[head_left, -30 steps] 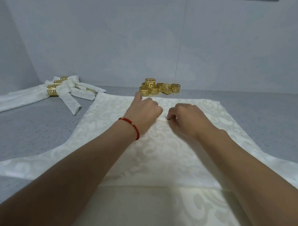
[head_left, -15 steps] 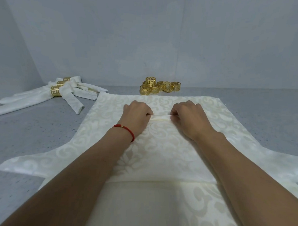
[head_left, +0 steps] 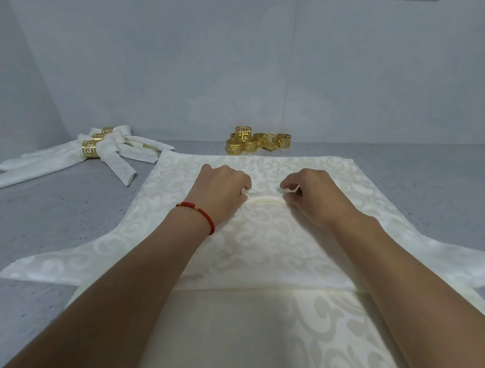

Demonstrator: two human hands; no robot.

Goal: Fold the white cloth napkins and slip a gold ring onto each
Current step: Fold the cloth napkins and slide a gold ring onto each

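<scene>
Grey table [head_left: 56, 219] is holding a big white napkin [head_left: 266, 244] in the middle of the frame. Both hands, left [head_left: 222, 190] and right [head_left: 314, 197], are pinching a small pleat [head_left: 264, 197] in it. Folding is just starting, I think; next comes gathering more pleats, then taking a ring [head_left: 243, 133] from the top-middle pile.

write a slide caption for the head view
Both hands, left and right, pinch a pleat in the white patterned cloth napkin; loose gold rings wait beyond.

A single head-worn camera looks forward and down from close above the grey surface [head_left: 56, 219], facing the far wall [head_left: 230, 59]; both forearms enter from the bottom edge.
</scene>
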